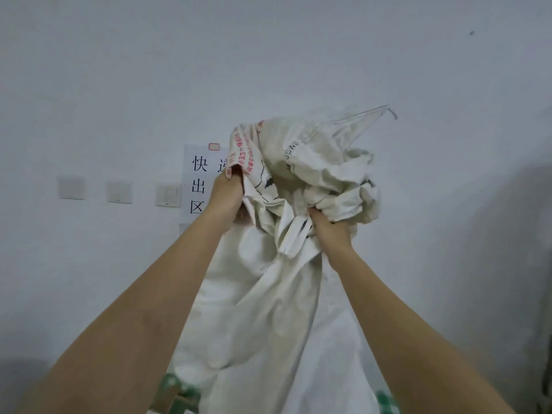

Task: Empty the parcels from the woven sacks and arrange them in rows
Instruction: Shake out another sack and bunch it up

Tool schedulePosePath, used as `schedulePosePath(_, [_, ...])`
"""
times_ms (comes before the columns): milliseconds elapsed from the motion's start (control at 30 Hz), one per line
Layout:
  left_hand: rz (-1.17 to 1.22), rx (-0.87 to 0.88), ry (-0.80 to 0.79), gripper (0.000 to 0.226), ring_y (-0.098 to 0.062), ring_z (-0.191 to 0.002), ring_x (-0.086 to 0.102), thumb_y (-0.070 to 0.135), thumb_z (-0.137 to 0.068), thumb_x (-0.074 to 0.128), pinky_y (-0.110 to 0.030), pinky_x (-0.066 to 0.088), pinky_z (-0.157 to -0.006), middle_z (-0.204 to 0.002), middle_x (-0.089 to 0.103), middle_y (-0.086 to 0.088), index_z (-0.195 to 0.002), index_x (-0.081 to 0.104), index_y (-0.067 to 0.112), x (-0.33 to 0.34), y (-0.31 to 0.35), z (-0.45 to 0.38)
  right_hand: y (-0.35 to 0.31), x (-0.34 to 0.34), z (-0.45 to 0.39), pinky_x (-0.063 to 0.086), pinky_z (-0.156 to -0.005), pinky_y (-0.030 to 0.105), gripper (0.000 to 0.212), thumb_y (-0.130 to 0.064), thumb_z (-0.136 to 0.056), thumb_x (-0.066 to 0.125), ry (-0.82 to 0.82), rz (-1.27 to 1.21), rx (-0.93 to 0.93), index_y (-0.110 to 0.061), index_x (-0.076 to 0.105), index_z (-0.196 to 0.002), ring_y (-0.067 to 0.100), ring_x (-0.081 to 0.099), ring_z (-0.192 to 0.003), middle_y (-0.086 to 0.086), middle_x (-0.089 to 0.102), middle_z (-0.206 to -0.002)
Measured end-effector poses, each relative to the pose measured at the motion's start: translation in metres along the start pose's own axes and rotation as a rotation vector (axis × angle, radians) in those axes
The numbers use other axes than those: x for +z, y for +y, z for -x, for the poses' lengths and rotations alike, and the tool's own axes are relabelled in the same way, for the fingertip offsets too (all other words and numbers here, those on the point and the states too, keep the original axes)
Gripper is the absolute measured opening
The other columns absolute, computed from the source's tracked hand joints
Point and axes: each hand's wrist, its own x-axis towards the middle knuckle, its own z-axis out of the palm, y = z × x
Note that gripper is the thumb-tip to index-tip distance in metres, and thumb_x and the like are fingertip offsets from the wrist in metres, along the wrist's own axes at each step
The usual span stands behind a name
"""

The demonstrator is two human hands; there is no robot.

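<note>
White woven sack (pixel 268 294) hangs raised before the wall (pixel 119 70), our left hand (pixel 225 194) and right hand (pixel 327 230) each gripping bunched cloth, fingers curled tight. We are tipping it out; parcels possibly show below. Next, shake harder.

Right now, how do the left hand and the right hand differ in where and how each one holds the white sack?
The left hand is higher and grips the sack at an edge printed with red text. The right hand is lower and clutches a bunched, knot-like wad of plain cloth with dark marks. The left hand sits in front of the paper sign; the right hand is before bare wall. Both have curled fingers and hold the sack raised.
</note>
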Motion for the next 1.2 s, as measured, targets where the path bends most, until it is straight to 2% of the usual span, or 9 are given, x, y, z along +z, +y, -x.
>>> schedulePosePath(167, [-0.143, -0.129, -0.196, 0.045, -0.025, -0.112, 0.056, 0.036, -0.097, 0.040, -0.040, 0.045, -0.095, -0.138, 0.051, -0.003, -0.142, 0.037, 0.029, -0.010, -0.028, -0.002, 0.029, 0.000, -0.002, 0.051, -0.095, 0.045, 0.019, -0.038, -0.095, 0.055, -0.064, 0.058, 0.330, -0.022, 0.051, -0.106, 0.026, 0.058, -0.108, 0.006, 0.061, -0.112])
schedulePosePath(300, [-0.171, -0.101, -0.208, 0.061, -0.021, -0.122, 0.048, 0.033, -0.096, 0.050, -0.038, 0.036, -0.102, -0.144, 0.042, 0.002, -0.150, 0.021, 0.029, -0.014, -0.033, 0.015, 0.048, 0.000, 0.007, 0.052, -0.089, 0.037, 0.045, -0.044, -0.088, 0.064, 0.003, -0.151, 0.389, -0.019, 0.052, -0.124, 0.021, 0.059, -0.106, 0.001, 0.062, -0.118])
schedulePosePath(433, [-0.319, 0.015, -0.298, 0.096, -0.015, -0.145, 0.015, 0.044, -0.086, 0.065, -0.039, 0.021, -0.115, -0.159, 0.012, 0.005, -0.152, -0.003, 0.032, -0.014, -0.050, 0.036, 0.050, 0.001, 0.018, 0.049, -0.095, 0.038, 0.045, -0.046, -0.081, 0.072, 0.166, -0.172, 0.329, -0.020, 0.049, -0.109, 0.019, 0.058, -0.100, -0.003, 0.059, -0.104])
schedulePosePath(533, [-0.411, 0.073, -0.409, 0.109, -0.013, -0.146, 0.003, 0.052, -0.077, 0.069, -0.039, 0.014, -0.115, -0.160, 0.000, 0.005, -0.150, -0.010, 0.038, -0.008, -0.059, 0.057, 0.043, 0.005, 0.030, 0.048, -0.097, 0.035, 0.059, -0.047, -0.079, 0.073, 0.206, -0.144, 0.171, -0.013, 0.053, -0.123, 0.020, 0.060, -0.109, -0.002, 0.062, -0.114])
schedulePosePath(667, [-0.736, 0.099, -0.571, 0.125, -0.020, -0.147, -0.003, 0.065, -0.064, 0.074, -0.049, 0.011, -0.116, -0.160, -0.010, 0.003, -0.146, -0.018, 0.045, -0.003, -0.076, 0.072, 0.021, 0.006, 0.042, 0.044, -0.103, 0.030, 0.064, -0.043, -0.088, 0.065, -0.083, -0.253, 0.032, -0.021, 0.038, -0.142, 0.011, 0.053, -0.120, -0.007, 0.054, -0.132])
schedulePosePath(833, [-0.681, 0.190, -0.300, 0.061, -0.036, -0.116, 0.051, 0.043, -0.072, 0.039, -0.041, 0.046, -0.093, -0.126, 0.051, -0.015, -0.128, 0.046, 0.021, -0.005, -0.090, 0.057, -0.006, -0.009, 0.043, 0.057, -0.086, 0.037, 0.026, -0.039, -0.093, 0.060, -0.437, -0.177, 0.100, -0.020, 0.062, -0.110, 0.019, 0.066, -0.102, 0.000, 0.068, -0.109])
schedulePosePath(900, [-0.670, 0.195, -0.259, 0.037, -0.026, -0.104, 0.055, 0.015, -0.085, 0.040, -0.028, 0.040, -0.076, -0.113, 0.057, -0.005, -0.119, 0.054, 0.015, -0.006, -0.088, 0.056, 0.000, -0.020, 0.041, 0.057, -0.078, 0.036, 0.028, -0.038, -0.087, 0.066, -0.331, -0.026, 0.041, -0.010, 0.065, -0.090, 0.022, 0.067, -0.087, 0.005, 0.070, -0.090])
schedulePosePath(1000, [-0.681, 0.168, -0.224, 0.046, -0.016, -0.100, 0.049, -0.001, -0.091, 0.037, -0.023, 0.032, -0.075, -0.106, 0.051, 0.005, -0.131, 0.050, 0.017, -0.001, -0.088, 0.062, 0.019, -0.030, 0.037, 0.045, -0.066, 0.029, 0.043, -0.051, -0.071, 0.078, 0.042, 0.158, -0.127, -0.014, 0.056, -0.076, 0.013, 0.057, -0.075, -0.004, 0.060, -0.079])
schedulePosePath(1200, [-0.663, 0.095, -0.226, 0.030, -0.019, -0.092, 0.054, 0.007, -0.091, 0.043, -0.024, 0.037, -0.063, -0.100, 0.058, 0.000, -0.118, 0.053, 0.015, 0.006, -0.095, 0.061, 0.044, -0.023, 0.040, 0.034, -0.107, 0.040, 0.096, -0.058, -0.056, 0.085, 0.326, 0.142, -0.284, -0.017, 0.035, -0.127, 0.016, 0.030, -0.122, -0.006, 0.030, -0.125])
